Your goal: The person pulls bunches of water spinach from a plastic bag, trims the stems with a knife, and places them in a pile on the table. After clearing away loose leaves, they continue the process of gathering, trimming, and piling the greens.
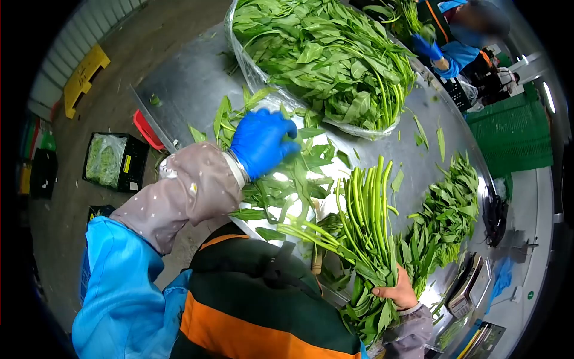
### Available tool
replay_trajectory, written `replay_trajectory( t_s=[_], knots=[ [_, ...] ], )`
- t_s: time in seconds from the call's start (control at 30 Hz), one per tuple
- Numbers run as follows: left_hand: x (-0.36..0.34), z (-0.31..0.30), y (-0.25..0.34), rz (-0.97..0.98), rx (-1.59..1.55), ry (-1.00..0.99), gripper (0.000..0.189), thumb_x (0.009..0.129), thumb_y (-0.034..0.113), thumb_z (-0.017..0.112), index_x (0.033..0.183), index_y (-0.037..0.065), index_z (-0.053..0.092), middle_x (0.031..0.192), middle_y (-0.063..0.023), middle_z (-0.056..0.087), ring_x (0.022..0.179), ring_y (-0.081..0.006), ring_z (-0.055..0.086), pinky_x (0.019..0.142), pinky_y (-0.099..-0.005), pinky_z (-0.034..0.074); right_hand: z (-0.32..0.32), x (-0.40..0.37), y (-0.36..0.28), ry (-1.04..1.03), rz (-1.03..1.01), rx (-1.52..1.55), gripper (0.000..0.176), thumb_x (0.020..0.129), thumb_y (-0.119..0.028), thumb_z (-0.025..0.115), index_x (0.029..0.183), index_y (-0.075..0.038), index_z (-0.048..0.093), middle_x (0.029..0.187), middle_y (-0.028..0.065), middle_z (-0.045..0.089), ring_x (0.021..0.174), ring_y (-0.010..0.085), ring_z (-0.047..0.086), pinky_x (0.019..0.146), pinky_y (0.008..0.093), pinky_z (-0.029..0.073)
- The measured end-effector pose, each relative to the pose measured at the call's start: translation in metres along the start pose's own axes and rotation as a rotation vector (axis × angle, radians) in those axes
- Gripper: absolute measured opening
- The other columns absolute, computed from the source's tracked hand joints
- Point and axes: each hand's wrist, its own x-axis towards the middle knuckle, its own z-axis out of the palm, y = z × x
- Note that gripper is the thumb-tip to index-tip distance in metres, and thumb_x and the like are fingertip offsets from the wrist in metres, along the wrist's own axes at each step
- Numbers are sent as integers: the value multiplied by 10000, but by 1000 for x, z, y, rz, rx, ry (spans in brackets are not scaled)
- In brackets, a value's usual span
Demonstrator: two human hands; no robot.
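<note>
My right hand (399, 292), bare, is closed around the leafy part of a bunch of water spinach (368, 203). The cut stems of this bunch point up and away from me, and its leaves hang down by my sleeve. My left hand (263, 142), in a blue glove, hovers over loose leaves (305, 173) on the metal table (185, 78). Its fingers are curled with a gap by the thumb, slightly blurred, and nothing shows between them. Just beyond is a large heap of water spinach (323, 60) in a clear plastic bag (245, 60).
Another row of greens (445, 215) lies along the table's right side, with a scale (466, 287) nearer me. A co-worker's blue-gloved hand (426, 46) holds greens at the far right. A black crate (113, 161) and a yellow step (84, 78) stand on the floor at left.
</note>
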Motion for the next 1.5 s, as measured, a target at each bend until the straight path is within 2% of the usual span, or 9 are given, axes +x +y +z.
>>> replay_trajectory(
  t_s=[0.13, 0.4, 0.53, 0.6, 0.67, 0.73, 1.0, 1.13, 1.5],
  knots=[
    [-13, -15, 77, 117, -504, -430, 378, 658, 449, 685, 788, 96, 655, 753, -107, 611, 746, -300, 574, 661, -382, 447, 3, 4, -4, -11, 23, -42, 734, 568, -13, 785, 1208, 35, 428, 1080, 78, 569, 969, 142, 526, 880, 276, 402],
    [-37, 30, 101, 115, -1206, -921, 198, 805, 227, 623, 869, 43, 586, 746, -73, 605, 701, -176, 590, 629, -305, 470, 25, -1, 1, -84, 31, 45, 827, 559, -36, 814, 1253, 43, 373, 1155, 97, 525, 1051, 158, 492, 934, 299, 376],
    [-26, -4, 71, -413, -1457, -1225, 237, 867, 238, 558, 994, 42, 517, 801, -70, 576, 664, -97, 598, 535, -200, 496, 36, 0, 7, -149, -3, -135, 837, 566, -99, 822, 1259, 44, 375, 1164, 103, 514, 1067, 160, 473, 941, 291, 355],
    [-27, -4, 41, -432, -1304, -1062, 228, 867, 240, 548, 950, 28, 545, 778, -66, 589, 654, -111, 596, 519, -231, 496, 35, 1, 18, -175, 8, 16, 821, 574, -76, 812, 1259, 41, 376, 1165, 99, 513, 1060, 163, 478, 942, 296, 355],
    [-27, 20, -19, 9, -679, -693, 202, 788, 227, 607, 870, 43, 592, 789, -100, 603, 657, -175, 607, 555, -283, 493, 37, 0, 15, -154, 28, 116, 808, 578, -57, 804, 1257, 38, 377, 1165, 98, 512, 1057, 164, 480, 942, 301, 357],
    [-15, -1, -38, -274, 269, -630, 187, 691, 222, 667, 791, 67, 633, 799, -127, 610, 678, -247, 607, 612, -340, 484, 37, -3, 16, -137, 42, 165, 799, 581, -41, 797, 1256, 36, 377, 1164, 98, 512, 1055, 165, 483, 941, 304, 359],
    [-38, -14, 69, 343, -499, 53, 178, 670, 227, 651, 814, 128, 621, 786, -50, 583, 733, -261, 561, 620, -362, 444, 39, -5, 14, -82, 51, 197, 790, 571, -20, 792, 1244, 36, 381, 1157, 99, 514, 1044, 174, 497, 929, 309, 375],
    [-30, 9, 92, 625, -121, -5, 144, 638, 193, 590, 766, 139, 552, 731, -20, 511, 755, -220, 519, 686, -327, 415, 36, -7, 18, -100, 84, 195, 785, 570, -11, 784, 1242, 40, 382, 1156, 96, 512, 1047, 170, 493, 922, 304, 377],
    [-43, 13, 90, 492, -410, -297, 105, 668, 205, 620, 755, 155, 590, 612, -75, 533, 608, -283, 543, 547, -389, 420, 34, 0, 30, -157, 86, 210, 731, 588, -17, 769, 1220, 25, 404, 1136, 77, 512, 1026, 156, 487, 901, 288, 376]
  ],
)
